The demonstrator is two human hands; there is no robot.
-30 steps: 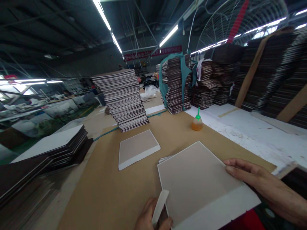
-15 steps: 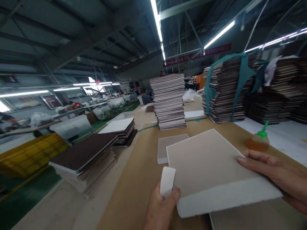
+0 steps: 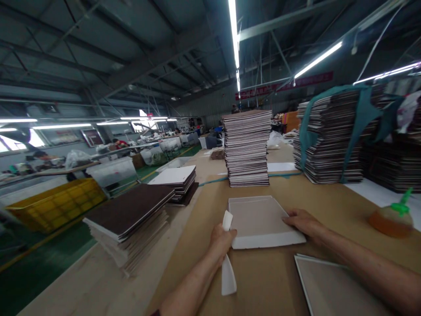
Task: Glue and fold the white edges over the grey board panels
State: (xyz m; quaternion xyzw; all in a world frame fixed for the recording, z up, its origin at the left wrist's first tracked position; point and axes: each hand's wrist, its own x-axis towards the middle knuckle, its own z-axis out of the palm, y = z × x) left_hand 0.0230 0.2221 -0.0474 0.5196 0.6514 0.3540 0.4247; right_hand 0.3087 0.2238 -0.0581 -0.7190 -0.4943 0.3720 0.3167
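A grey board with white edges (image 3: pixel 259 221) lies on the brown work table (image 3: pixel 256 272), on top of another board of the same kind. My left hand (image 3: pixel 221 239) is closed round a white paper strip (image 3: pixel 226 267) at the board's left corner. My right hand (image 3: pixel 304 223) rests with its fingers flat on the board's right edge. Another grey board (image 3: pixel 332 287) lies near me at the lower right.
A tall stack of boards (image 3: pixel 247 147) stands behind the board. Bundled stacks with a teal strap (image 3: pixel 332 136) stand at the right. A glue bottle with a green cap (image 3: pixel 393 215) is on the right. Dark board piles (image 3: pixel 131 219) and a yellow crate (image 3: pixel 55 202) are at the left.
Both hands have carried the grey board forward and set it down on the board lying farther out. The view has turned left and lifted.
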